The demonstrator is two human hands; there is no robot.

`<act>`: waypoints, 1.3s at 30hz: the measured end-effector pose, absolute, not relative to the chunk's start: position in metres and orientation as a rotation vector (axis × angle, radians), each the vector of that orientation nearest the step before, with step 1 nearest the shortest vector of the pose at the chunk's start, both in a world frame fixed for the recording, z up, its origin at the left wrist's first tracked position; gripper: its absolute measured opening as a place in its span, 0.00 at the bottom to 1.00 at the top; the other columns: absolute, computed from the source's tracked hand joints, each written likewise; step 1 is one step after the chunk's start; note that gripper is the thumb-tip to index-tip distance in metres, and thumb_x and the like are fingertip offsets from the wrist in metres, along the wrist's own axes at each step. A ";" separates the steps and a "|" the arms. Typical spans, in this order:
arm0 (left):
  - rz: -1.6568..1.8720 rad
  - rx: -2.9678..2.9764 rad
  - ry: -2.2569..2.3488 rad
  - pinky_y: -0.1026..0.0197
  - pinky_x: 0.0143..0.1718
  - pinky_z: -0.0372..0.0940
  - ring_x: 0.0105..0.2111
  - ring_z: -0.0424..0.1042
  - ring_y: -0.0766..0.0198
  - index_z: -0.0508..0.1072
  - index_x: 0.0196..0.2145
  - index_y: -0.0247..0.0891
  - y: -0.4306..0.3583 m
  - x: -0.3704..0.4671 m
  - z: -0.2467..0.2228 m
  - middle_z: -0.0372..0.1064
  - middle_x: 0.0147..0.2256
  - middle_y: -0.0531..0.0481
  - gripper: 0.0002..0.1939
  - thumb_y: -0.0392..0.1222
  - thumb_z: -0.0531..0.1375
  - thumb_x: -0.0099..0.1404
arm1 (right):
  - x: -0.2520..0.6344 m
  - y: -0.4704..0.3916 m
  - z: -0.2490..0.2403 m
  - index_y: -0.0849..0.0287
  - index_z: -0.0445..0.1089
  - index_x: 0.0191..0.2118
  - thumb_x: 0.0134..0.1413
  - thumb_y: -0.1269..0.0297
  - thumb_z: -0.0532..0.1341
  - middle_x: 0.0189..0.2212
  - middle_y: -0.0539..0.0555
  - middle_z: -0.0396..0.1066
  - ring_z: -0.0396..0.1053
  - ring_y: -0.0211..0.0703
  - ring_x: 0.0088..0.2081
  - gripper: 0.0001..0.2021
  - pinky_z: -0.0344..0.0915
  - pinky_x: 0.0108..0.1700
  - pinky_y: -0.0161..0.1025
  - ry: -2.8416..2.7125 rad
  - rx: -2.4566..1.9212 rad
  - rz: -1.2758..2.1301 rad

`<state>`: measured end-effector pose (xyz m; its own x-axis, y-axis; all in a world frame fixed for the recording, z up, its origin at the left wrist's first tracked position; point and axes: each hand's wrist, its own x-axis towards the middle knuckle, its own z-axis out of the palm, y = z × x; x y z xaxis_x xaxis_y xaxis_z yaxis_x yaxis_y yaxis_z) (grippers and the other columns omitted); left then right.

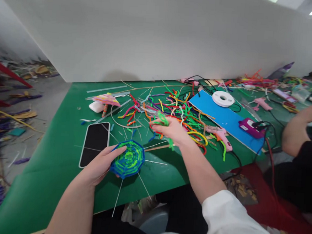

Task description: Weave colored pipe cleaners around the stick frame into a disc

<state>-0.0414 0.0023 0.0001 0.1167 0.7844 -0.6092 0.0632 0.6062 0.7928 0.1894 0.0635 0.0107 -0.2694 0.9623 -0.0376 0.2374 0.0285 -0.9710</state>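
My left hand (107,160) grips the left edge of a blue and green woven disc (128,159), thumb on top. Thin pale spokes stick out of it all round. My right hand (169,129) is over a pile of cut, many-coloured pipe cleaners (135,108), its fingers closed on a bright green pipe cleaner (161,119). Part of the green strand hangs below that hand. A phone (92,144) with a dark screen lies left of the disc, partly behind my left hand.
A small pink umbrella shape (106,99) leans by a white lump (95,106). To the right are a pink glue gun (221,135), a blue board (220,114), a white spool (222,99) and a purple power strip (251,127). Another person's arm (295,130) rests at far right.
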 end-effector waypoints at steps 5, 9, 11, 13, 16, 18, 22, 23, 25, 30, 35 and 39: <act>0.610 0.821 1.357 0.67 0.13 0.64 0.18 0.66 0.67 0.70 0.32 0.38 0.004 -0.040 0.002 0.68 0.21 0.54 0.15 0.50 0.62 0.50 | 0.282 0.079 0.022 0.61 0.72 0.35 0.48 0.58 0.57 0.34 0.56 0.71 0.66 0.44 0.36 0.13 0.58 0.36 0.37 -2.256 -1.912 0.208; 0.602 0.823 1.335 0.65 0.14 0.64 0.18 0.67 0.66 0.71 0.34 0.38 0.006 -0.036 0.000 0.69 0.23 0.53 0.16 0.50 0.62 0.50 | 0.321 0.095 0.007 0.59 0.73 0.32 0.43 0.64 0.61 0.35 0.57 0.71 0.67 0.46 0.37 0.08 0.57 0.34 0.36 -2.443 -2.120 0.094; 0.612 0.822 1.320 0.64 0.15 0.65 0.19 0.68 0.66 0.71 0.34 0.38 0.007 -0.034 -0.001 0.70 0.23 0.53 0.15 0.50 0.62 0.50 | 0.327 0.100 0.000 0.60 0.72 0.31 0.43 0.64 0.61 0.34 0.57 0.71 0.67 0.46 0.36 0.08 0.57 0.33 0.35 -2.427 -2.127 0.087; 0.617 0.827 1.308 0.64 0.15 0.65 0.18 0.68 0.65 0.71 0.33 0.38 0.008 -0.032 -0.001 0.70 0.23 0.52 0.15 0.50 0.62 0.51 | 0.330 0.103 -0.001 0.60 0.72 0.31 0.47 0.60 0.58 0.33 0.56 0.71 0.66 0.44 0.35 0.10 0.56 0.31 0.35 -2.397 -2.129 0.073; 0.628 0.847 1.298 0.64 0.13 0.64 0.17 0.67 0.66 0.71 0.32 0.38 0.008 -0.030 -0.002 0.69 0.22 0.54 0.14 0.49 0.62 0.51 | 0.336 0.106 0.007 0.61 0.70 0.31 0.49 0.54 0.55 0.28 0.53 0.70 0.64 0.40 0.29 0.15 0.55 0.28 0.34 -2.081 -2.049 0.103; 0.638 0.865 1.284 0.65 0.15 0.65 0.18 0.68 0.66 0.71 0.33 0.37 0.008 -0.030 -0.003 0.69 0.21 0.54 0.15 0.49 0.62 0.51 | 0.337 0.106 0.017 0.61 0.69 0.30 0.48 0.54 0.56 0.24 0.51 0.68 0.60 0.36 0.25 0.15 0.54 0.26 0.33 -1.720 -1.874 0.169; 0.679 0.960 1.204 0.62 0.30 0.70 0.28 0.73 0.64 0.71 0.39 0.37 0.011 -0.025 -0.005 0.73 0.29 0.51 0.17 0.47 0.62 0.52 | 0.313 0.104 0.037 0.58 0.67 0.36 0.49 0.57 0.55 0.18 0.45 0.59 0.48 0.29 0.15 0.12 0.46 0.17 0.30 -1.261 -1.443 0.633; 0.718 1.020 1.202 0.61 0.33 0.70 0.31 0.73 0.62 0.71 0.40 0.37 0.011 -0.024 -0.005 0.74 0.32 0.50 0.17 0.46 0.62 0.52 | 0.301 0.103 0.039 0.58 0.66 0.37 0.49 0.57 0.55 0.16 0.44 0.56 0.47 0.29 0.14 0.12 0.45 0.16 0.29 -1.221 -1.357 0.773; 0.863 1.216 1.255 0.59 0.37 0.69 0.35 0.73 0.59 0.72 0.39 0.37 0.012 -0.022 -0.004 0.74 0.36 0.48 0.16 0.45 0.61 0.53 | 0.272 0.097 0.041 0.59 0.65 0.34 0.48 0.59 0.57 0.13 0.42 0.52 0.50 0.30 0.15 0.10 0.49 0.16 0.28 -1.206 -1.209 1.041; 1.421 2.100 1.324 0.57 0.45 0.66 0.43 0.70 0.59 0.70 0.47 0.39 0.005 -0.027 0.003 0.70 0.45 0.46 0.17 0.35 0.56 0.58 | 0.206 0.071 0.043 0.55 0.61 0.37 0.50 0.60 0.57 0.17 0.41 0.52 0.49 0.27 0.13 0.08 0.50 0.14 0.28 -1.359 -1.019 1.584; 1.789 2.614 1.213 0.52 0.46 0.64 0.47 0.68 0.56 0.65 0.51 0.38 -0.006 -0.032 0.004 0.68 0.47 0.44 0.23 0.28 0.55 0.58 | 0.192 0.046 0.064 0.58 0.66 0.37 0.52 0.63 0.55 0.22 0.47 0.62 0.57 0.30 0.20 0.07 0.55 0.21 0.30 -1.987 -0.997 1.108; 1.862 2.612 1.358 0.51 0.47 0.62 0.44 0.70 0.58 0.67 0.50 0.42 -0.008 -0.032 0.002 0.71 0.44 0.46 0.21 0.30 0.56 0.58 | 0.194 0.027 0.072 0.58 0.68 0.42 0.51 0.72 0.53 0.29 0.53 0.68 0.64 0.37 0.31 0.13 0.59 0.33 0.35 -2.408 -0.797 0.248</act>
